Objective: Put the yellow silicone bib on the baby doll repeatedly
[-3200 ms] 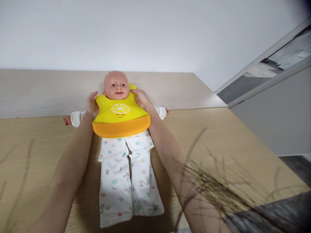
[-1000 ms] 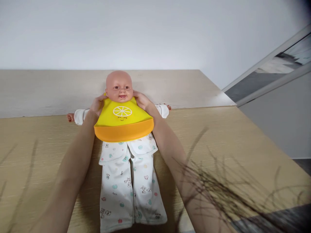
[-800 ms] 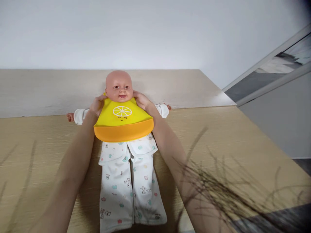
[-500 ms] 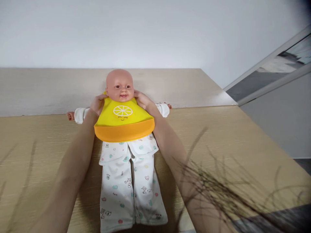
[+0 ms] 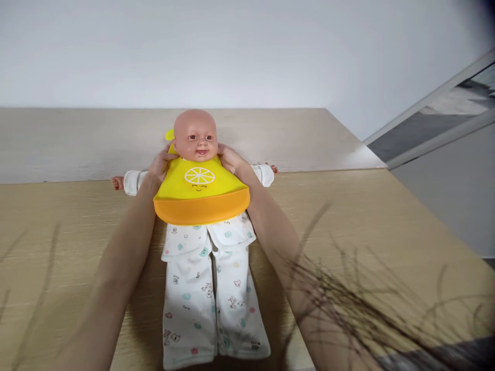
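A bald baby doll (image 5: 195, 129) lies on its back with its arms spread, dressed in a white printed outfit (image 5: 189, 304). Over its chest rests a yellow silicone bib (image 5: 174, 188) with a white citrus slice and an orange catch pocket (image 5: 201, 210). My left hand (image 5: 162, 162) is closed on the bib's neck strap at the left of the doll's neck. On the other side, my right hand (image 5: 231, 158) grips the bib's upper edge by the neck, its fingertips hidden behind. A rounded yellow strap end (image 5: 169, 135) sticks out beside the doll's head.
The doll lies on a light wooden table (image 5: 328, 216), with a paler board (image 5: 77, 144) along its back. A white wall (image 5: 193, 51) rises behind. Dark blurred strands of hair (image 5: 340, 299) cross the lower right.
The bib's strap end has come into sight beside the doll's head, and my left hand has risen slightly. The whole scene sits a little farther right in view.
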`<state>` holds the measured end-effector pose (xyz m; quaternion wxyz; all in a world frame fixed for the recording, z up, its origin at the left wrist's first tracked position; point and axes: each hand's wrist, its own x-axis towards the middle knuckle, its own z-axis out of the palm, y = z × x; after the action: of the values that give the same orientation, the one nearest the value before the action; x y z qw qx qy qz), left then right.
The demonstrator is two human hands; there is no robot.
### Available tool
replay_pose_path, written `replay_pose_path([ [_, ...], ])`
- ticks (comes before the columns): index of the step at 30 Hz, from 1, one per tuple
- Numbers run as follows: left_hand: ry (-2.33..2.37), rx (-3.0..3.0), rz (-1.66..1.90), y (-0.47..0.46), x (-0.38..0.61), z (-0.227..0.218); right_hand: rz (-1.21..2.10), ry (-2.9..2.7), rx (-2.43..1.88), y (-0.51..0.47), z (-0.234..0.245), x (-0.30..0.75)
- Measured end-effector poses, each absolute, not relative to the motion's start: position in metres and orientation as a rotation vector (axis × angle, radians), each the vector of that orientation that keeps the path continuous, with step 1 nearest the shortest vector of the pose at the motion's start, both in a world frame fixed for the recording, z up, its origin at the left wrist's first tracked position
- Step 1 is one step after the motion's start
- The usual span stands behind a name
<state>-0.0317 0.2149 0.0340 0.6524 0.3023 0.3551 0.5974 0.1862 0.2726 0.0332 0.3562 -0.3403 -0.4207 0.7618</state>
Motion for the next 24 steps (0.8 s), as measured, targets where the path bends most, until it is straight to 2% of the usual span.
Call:
replay_pose_path([
  [4,0.833,0.706,1.357,0.219,-0.040,0.024,2.088,-1.137,-0.728,0.269,0.038,0.185],
  [16,0.857,0.669,1.586,0.216,-0.038,0.024,1.954,-1.167,-0.822,0.265,0.041,0.187],
  [24,0.875,0.731,1.484,0.215,-0.041,0.026,1.966,-1.143,-0.765,0.272,0.032,0.187],
])
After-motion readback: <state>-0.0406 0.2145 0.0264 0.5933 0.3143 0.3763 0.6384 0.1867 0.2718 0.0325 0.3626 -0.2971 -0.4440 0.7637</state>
